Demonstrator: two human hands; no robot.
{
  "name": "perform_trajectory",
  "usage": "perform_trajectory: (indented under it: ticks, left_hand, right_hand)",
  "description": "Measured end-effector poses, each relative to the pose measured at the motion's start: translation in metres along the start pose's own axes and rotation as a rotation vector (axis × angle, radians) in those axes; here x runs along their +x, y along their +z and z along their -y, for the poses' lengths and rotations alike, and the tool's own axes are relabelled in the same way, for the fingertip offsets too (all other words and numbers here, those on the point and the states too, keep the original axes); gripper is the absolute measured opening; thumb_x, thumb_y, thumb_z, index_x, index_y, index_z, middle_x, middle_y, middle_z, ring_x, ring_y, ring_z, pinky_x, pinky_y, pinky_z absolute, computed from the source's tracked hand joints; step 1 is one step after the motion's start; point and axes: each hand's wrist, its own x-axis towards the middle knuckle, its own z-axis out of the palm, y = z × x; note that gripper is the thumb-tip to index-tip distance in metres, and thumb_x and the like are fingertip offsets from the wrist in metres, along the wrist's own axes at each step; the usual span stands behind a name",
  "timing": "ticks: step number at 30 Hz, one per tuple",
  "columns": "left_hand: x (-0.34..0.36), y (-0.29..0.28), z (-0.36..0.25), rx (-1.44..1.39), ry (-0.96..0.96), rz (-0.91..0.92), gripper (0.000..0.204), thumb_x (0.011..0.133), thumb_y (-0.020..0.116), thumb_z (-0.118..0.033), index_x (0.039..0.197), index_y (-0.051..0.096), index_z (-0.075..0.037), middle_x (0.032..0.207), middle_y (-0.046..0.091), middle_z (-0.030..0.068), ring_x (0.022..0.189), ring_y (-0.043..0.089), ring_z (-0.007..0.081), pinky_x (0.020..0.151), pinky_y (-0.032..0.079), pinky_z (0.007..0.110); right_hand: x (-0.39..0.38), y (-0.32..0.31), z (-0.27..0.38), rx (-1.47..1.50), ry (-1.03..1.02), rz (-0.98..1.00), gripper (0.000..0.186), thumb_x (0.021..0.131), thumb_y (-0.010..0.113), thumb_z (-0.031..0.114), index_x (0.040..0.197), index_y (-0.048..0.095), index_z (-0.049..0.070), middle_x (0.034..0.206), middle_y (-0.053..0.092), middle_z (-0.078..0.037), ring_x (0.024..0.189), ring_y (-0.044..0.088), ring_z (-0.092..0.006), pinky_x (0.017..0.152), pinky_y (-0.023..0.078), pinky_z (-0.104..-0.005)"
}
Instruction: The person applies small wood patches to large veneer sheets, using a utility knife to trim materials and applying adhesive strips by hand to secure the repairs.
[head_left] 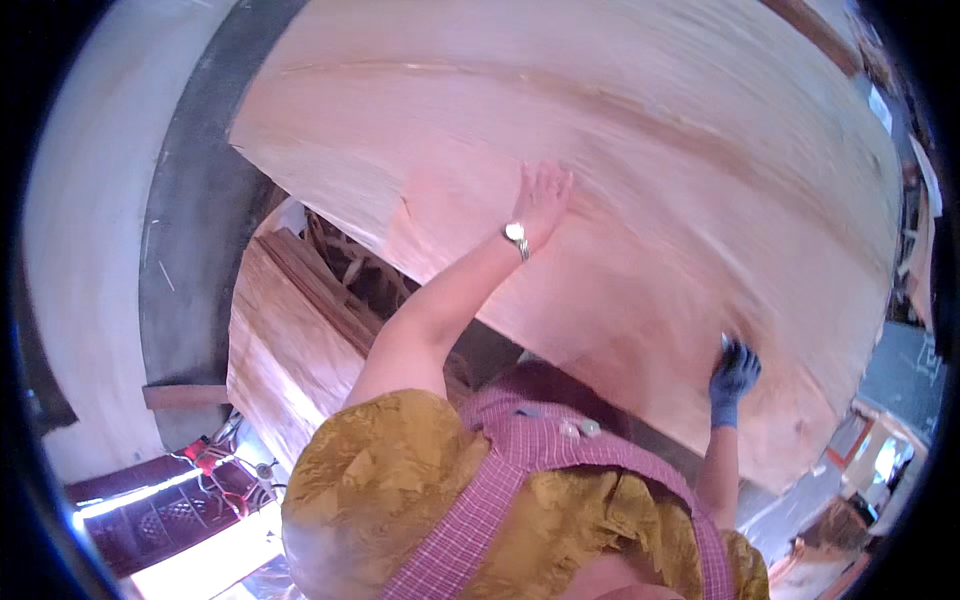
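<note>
The large pale pink sheet of thin wood veneer (620,170) looks matt and dry, its long grain lines running across in darker streaks — the lower edge is ragged and split. Beneath it, the stack of light brown wood veneer sheets (290,340) shows rougher, fibrous edges. The left hand (541,200) is bare skin, with a shiny metal wristwatch (516,236) glinting at the wrist. The right hand (735,372) wears a blue knitted cloth glove (733,385), matt and slightly fuzzy. The mustard-yellow patterned cloth sleeve (370,480) has a soft sheen — over it lies a pink checked cloth apron (520,470) with two pale glossy buttons (580,428).
</note>
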Motion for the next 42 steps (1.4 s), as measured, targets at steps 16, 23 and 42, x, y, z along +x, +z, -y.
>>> perform_trajectory:
  ticks: [16, 23, 42]
  left_hand:
    - [-0.106, -0.065, 0.176, -0.138, -0.338, 0.14, 0.014, 0.081, 0.054, -0.011, 0.084, 0.067, -0.005, 0.095, 0.066, 0.0152, 0.098, 0.06, 0.0311, 0.09, 0.046, 0.043]
    - [-0.517, -0.146, 0.361, 0.225, -1.137, 0.924, 0.033, 0.084, 0.057, -0.024, 0.111, 0.07, -0.012, 0.115, 0.067, 0.0176, 0.099, 0.066, 0.0332, 0.083, 0.051, 0.043]
    - [-0.566, 0.031, 0.66, -0.489, -1.261, 0.662, 0.051, 0.081, 0.061, -0.045, 0.084, 0.065, 0.006, 0.078, 0.065, 0.0165, 0.073, 0.064, 0.0289, 0.069, 0.048, 0.043]
  right_hand:
    - [-0.014, 0.008, -0.016, 0.01, 0.042, 0.028, 0.017, 0.094, 0.053, 0.02, 0.103, 0.06, 0.008, 0.097, 0.061, -0.013, 0.094, 0.056, -0.0336, 0.081, 0.043, -0.0461]
    - [-0.014, 0.007, -0.011, -0.142, 0.051, 0.206, 0.026, 0.098, 0.047, 0.024, 0.111, 0.06, 0.006, 0.107, 0.062, -0.016, 0.102, 0.057, -0.0341, 0.085, 0.044, -0.0454]
    - [0.102, 0.048, 0.639, 0.39, -0.216, 0.534, 0.066, 0.085, 0.068, 0.04, 0.141, 0.045, 0.012, 0.101, 0.06, -0.015, 0.09, 0.06, -0.0351, 0.078, 0.048, -0.0444]
